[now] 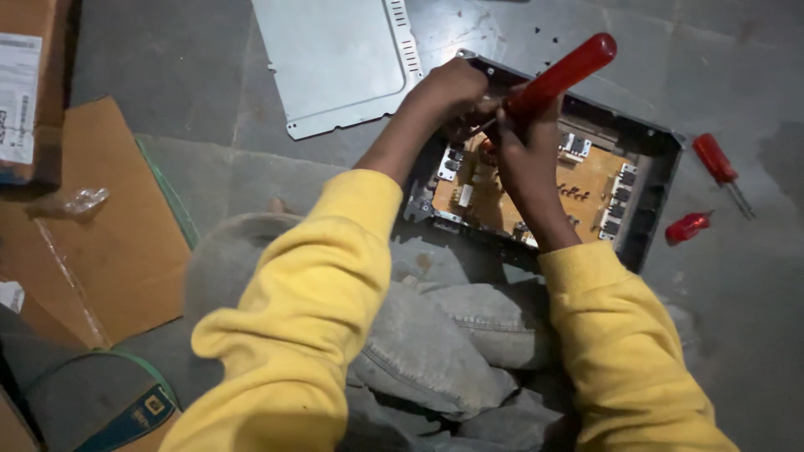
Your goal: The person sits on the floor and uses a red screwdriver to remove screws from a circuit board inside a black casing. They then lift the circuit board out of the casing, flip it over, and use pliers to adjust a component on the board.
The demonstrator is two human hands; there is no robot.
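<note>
Right hand (pixel 529 151): it is wrapped tight around the red screwdriver (pixel 559 75). The fingers are pressed together on the lower part of the handle.
Red screwdriver: it is held tilted, with the fat red handle up and to the right. The thin metal tip is pointed down and to the left, at the board.
Left hand (pixel 448 96): it is curled and laid on the top left edge of the open box (pixel 662 180), just beside the screwdriver tip. What is pinched under the fingers cannot be seen.
Open box: a dark, flat case is set on the grey floor, in front of the knees.
Board (pixel 590 188): an orange board with small white and black parts is seen inside the box.
Metal cover (pixel 335 59): a flat grey plate is laid on the floor to the left of the box.
Other tools: a second red screwdriver (pixel 720 163) and a short red handle (pixel 687 227) are laid on the floor, right of the box.
Cardboard (pixel 109 234): brown sheets are spread at the left.
Sleeves: both arms are covered in yellow.
</note>
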